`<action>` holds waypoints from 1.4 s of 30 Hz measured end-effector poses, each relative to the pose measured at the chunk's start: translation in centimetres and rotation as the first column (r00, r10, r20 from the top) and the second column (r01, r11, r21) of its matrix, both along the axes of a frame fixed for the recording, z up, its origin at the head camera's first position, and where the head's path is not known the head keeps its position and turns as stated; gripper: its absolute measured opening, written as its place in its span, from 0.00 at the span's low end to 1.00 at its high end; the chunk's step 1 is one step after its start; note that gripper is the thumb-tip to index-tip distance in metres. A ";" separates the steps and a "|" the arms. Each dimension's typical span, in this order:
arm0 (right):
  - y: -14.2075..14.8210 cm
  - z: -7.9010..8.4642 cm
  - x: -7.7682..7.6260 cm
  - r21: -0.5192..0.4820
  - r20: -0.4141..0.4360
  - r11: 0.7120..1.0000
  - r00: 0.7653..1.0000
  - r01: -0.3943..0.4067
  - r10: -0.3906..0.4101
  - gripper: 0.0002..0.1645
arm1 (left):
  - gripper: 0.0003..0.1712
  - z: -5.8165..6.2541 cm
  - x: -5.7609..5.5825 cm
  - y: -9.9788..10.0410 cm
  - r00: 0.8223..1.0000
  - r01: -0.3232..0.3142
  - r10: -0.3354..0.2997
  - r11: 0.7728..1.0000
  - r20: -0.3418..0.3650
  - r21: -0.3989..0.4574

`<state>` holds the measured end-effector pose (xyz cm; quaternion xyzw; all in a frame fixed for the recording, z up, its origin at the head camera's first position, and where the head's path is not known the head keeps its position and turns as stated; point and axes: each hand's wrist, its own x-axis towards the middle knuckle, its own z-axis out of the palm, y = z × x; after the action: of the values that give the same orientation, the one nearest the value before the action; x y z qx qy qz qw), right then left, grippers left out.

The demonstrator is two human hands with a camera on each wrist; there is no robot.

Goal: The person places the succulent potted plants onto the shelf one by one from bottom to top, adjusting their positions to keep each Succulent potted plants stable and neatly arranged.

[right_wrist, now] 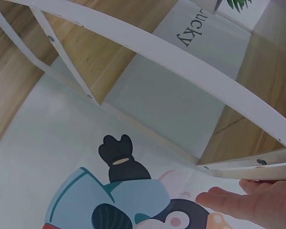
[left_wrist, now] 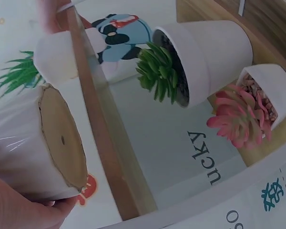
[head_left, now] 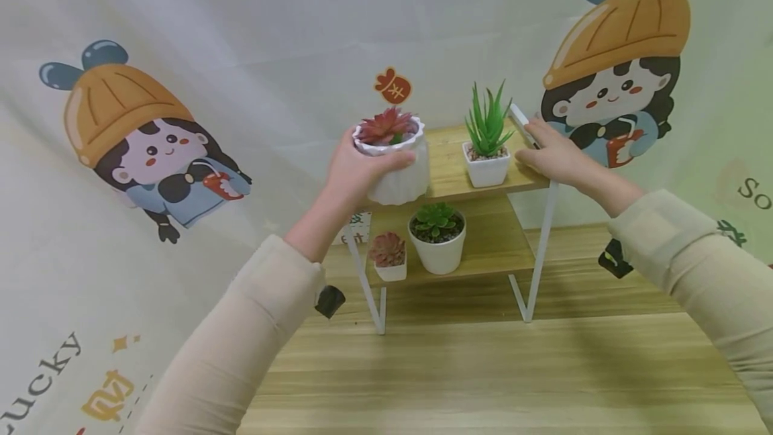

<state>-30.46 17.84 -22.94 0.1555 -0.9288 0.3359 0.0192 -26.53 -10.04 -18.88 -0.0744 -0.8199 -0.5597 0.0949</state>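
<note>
My left hand (head_left: 353, 170) grips a white fluted pot (head_left: 401, 183) with a red succulent (head_left: 384, 127), at the left end of the stand's upper shelf (head_left: 448, 170). The left wrist view shows the pot's brown underside (left_wrist: 63, 138), apart from the shelf. My right hand (head_left: 555, 156) rests at the upper shelf's right end, against the white metal frame (head_left: 543, 240); its visible fingers (right_wrist: 224, 200) look straight and hold no pot. Beside that hand, a small square white pot with a spiky green plant (head_left: 488, 170) stands on the upper shelf.
On the lower shelf (head_left: 498, 247) stand a round white pot with a green succulent (head_left: 439, 250) and a small white pot with a reddish succulent (head_left: 391, 272). The stand is on a wood-grain table (head_left: 459, 374). A printed curtain (head_left: 290, 86) hangs behind.
</note>
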 end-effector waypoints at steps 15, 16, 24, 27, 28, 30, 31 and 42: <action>-0.1 0.0 0.0 0.004 -0.008 1.000 1.000 0.012 -0.012 0.36 | 0.45 -1.9 -3.0 0.6 0.997 -0.062 0.064 0.996 -0.035 0.070; -0.1 0.0 -0.1 0.005 -0.014 1.000 1.000 0.012 -0.012 0.35 | 0.45 -1.9 -3.0 0.6 0.997 -0.061 0.064 0.996 -0.033 0.072; -0.1 0.1 0.0 0.001 -0.020 1.000 1.000 0.012 -0.012 0.35 | 0.39 -2.2 -3.2 0.3 0.999 0.002 0.003 0.990 -0.038 0.143; -0.2 0.1 0.1 -0.001 -0.013 1.000 1.000 0.015 -0.015 0.35 | 0.37 -2.2 -3.3 0.3 0.999 0.018 -0.011 0.989 -0.049 0.150; -0.1 0.1 0.2 0.001 -0.018 1.000 1.000 0.015 -0.015 0.35 | 0.37 -2.2 -3.3 0.3 0.999 0.018 -0.011 0.988 -0.047 0.151; -0.1 0.2 0.2 -0.002 -0.014 1.000 1.000 0.015 -0.015 0.35 | 0.38 -2.2 -3.3 0.4 0.999 0.010 -0.004 0.989 -0.039 0.145; -0.1 0.2 0.2 -0.003 -0.018 1.000 1.000 0.013 -0.013 0.35 | 0.38 -2.2 -3.3 0.4 0.999 0.006 -0.001 0.990 -0.035 0.142; 0.0 0.0 0.0 -0.016 -0.002 1.000 1.000 0.000 0.000 0.36 | 0.43 -2.4 -3.6 0.4 1.000 -0.017 0.019 0.993 -0.017 0.117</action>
<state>-30.45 17.88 -22.93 0.1558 -0.9260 0.3433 0.0216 -30.16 -9.62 -21.31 -0.0663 -0.7855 -0.6051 0.1117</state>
